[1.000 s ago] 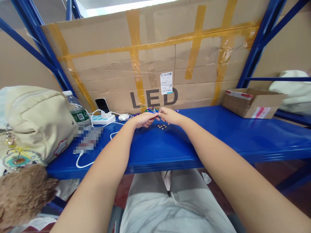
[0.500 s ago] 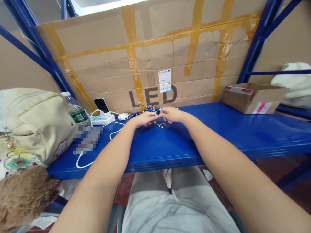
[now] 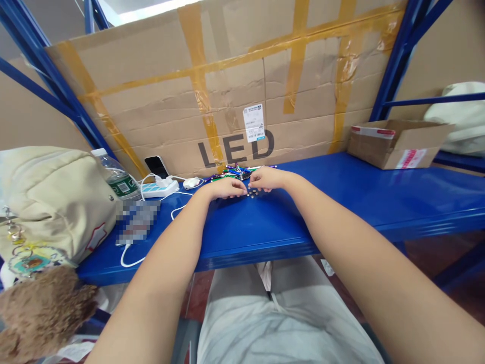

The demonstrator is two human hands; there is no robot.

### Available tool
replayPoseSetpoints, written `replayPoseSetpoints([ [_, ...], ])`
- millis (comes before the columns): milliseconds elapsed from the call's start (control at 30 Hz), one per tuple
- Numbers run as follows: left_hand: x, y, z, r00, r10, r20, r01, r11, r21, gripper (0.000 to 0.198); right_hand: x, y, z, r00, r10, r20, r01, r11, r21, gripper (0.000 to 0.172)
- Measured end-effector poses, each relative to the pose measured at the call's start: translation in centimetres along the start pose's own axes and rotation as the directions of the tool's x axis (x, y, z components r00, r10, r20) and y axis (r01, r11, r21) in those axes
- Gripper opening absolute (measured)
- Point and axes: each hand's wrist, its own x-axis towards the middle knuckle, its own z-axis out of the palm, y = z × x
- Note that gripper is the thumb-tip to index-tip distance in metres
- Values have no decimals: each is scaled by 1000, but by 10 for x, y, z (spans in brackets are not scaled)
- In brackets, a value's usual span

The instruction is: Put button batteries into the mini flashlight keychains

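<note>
Over the blue table (image 3: 265,222), my left hand (image 3: 229,188) is closed, its fingertips pinched beside a small group of round, metallic-looking pieces (image 3: 253,193). My right hand (image 3: 264,179) is closed too, thumb and fingers together just above the same pieces. Anything between the fingertips of either hand is too small to make out. The two hands are close together with a narrow gap. Behind them lies a loose pile of thin, colourful pens or sticks (image 3: 237,172), partly covered by the hands.
At the left are a beige bag (image 3: 56,197), a water bottle (image 3: 117,177), a power strip (image 3: 159,188) with white cables and a phone (image 3: 156,166). An open cardboard box (image 3: 397,144) sits at the right. A large cardboard sheet (image 3: 151,106) stands behind the table.
My hands have moved slightly apart, and my left fingertips are lower, near the small pieces. More of the colourful pile shows. The camera view has shifted a little.
</note>
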Motion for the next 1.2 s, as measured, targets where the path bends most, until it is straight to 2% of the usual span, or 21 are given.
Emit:
replayPoseSetpoints([
  [133,-2,3,0,1000,0,5,0,1000,5,35,-1,0,-1,1000,21,8,-21,1000,-17,13],
  [267,-4,6,0,1000,-12,15,11,1000,14,37,1,6,-3,999,26,-48,-30,996,-87,17],
  [367,-4,7,0,1000,-9,20,9,1000,2,38,4,13,-3,992,108,-61,-112,990,-80,20],
  [467,-4,6,0,1000,-2,21,3,1000,-6,39,3,15,-4,975,223,-19,-223,972,-70,21],
  [600,-5,7,0,1000,-8,10,8,1000,0,41,-1,9,-5,957,291,0,-290,953,-84,20],
  [1000,0,-2,-1,1000,3,-15,-3,1000,-8,40,-5,2,-4,947,320,19,-317,943,-100,19],
  [1200,-5,2,-1,1000,6,-13,-6,1000,4,44,-6,2,-5,947,319,30,-314,944,-96,18],
])
